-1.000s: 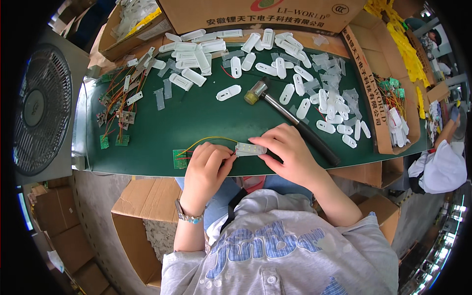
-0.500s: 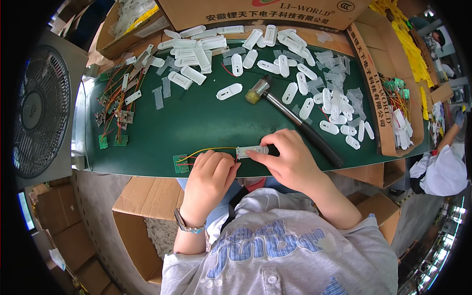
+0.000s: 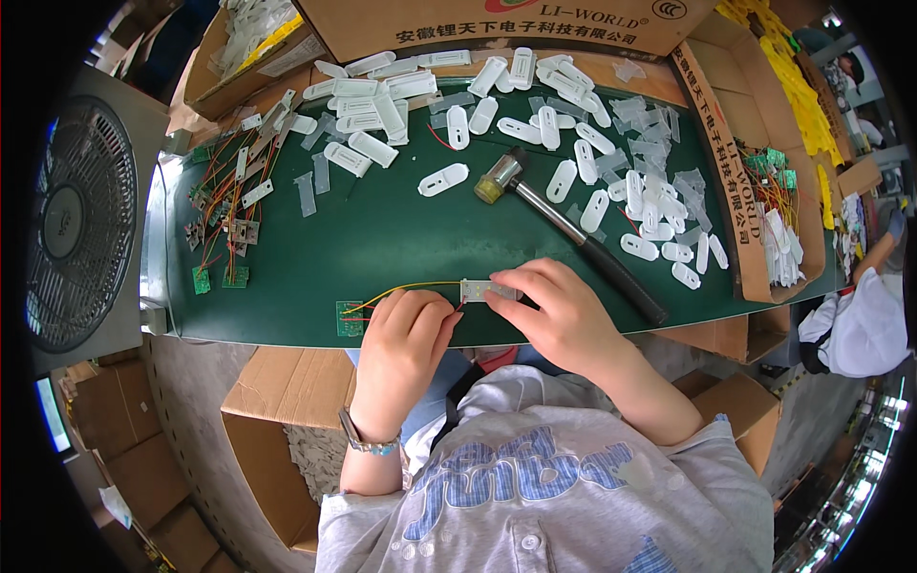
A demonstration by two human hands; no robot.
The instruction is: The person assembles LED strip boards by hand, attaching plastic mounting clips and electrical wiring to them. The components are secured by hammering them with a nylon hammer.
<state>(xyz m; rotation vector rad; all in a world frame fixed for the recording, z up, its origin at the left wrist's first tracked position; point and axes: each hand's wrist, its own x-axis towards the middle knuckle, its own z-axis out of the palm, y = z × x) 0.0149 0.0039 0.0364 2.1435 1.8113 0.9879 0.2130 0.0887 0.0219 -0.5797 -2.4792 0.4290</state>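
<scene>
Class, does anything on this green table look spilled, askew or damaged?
Nothing looks plainly spilled or broken. Oddest are the wired parts at left, heaped in a tangle; the mallet lies slantwise beside scattered white pieces.

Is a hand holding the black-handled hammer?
No, the black-handled metal hammer lies on the dark green tabletop, apart from the left hand and right hand.

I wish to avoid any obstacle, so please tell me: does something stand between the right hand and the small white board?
Nothing visible: the right hand has its fingers on the white board. The hammer lies beyond the hand, not between them.
</scene>
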